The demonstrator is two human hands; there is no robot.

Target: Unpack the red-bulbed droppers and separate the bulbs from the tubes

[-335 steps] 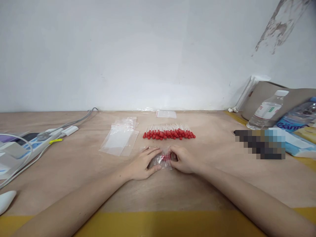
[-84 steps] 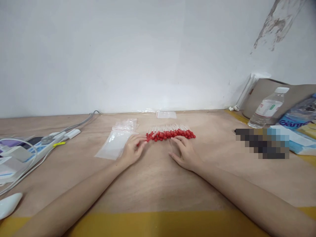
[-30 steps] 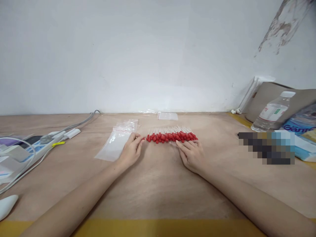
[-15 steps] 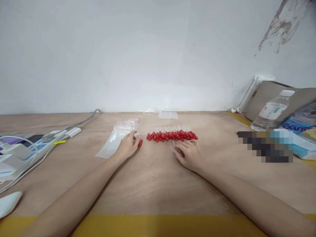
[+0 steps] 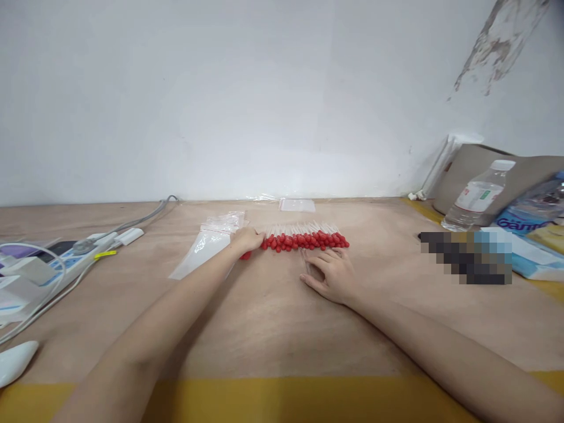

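A row of red-tipped sticks [image 5: 304, 239], like large swabs with pale shafts, lies side by side in the middle of the table, red ends towards me. At the row's left end is my left hand [image 5: 247, 239], its fingers pinched together at the leftmost red tip. Another red tip [image 5: 245, 255] shows beneath that hand. My right hand [image 5: 329, 273] rests on the table just below the row, thumb apart from its curved fingers. A narrow clear plastic piece [image 5: 305, 258] lies partly under it. Clear zip bags [image 5: 200, 252] lie left of my left hand.
Another small clear bag [image 5: 297, 205] lies near the wall. On the left are a power strip [image 5: 83, 249] with cables and a white mouse-like object [image 5: 17, 363]. A water bottle [image 5: 478, 200], a tissue pack [image 5: 520, 252] and a pixelated dark item [image 5: 467, 258] are on the right.
My left hand has moved right, from beside the bags to the left end of the row. The right hand stays almost in place. The view has shifted slightly.
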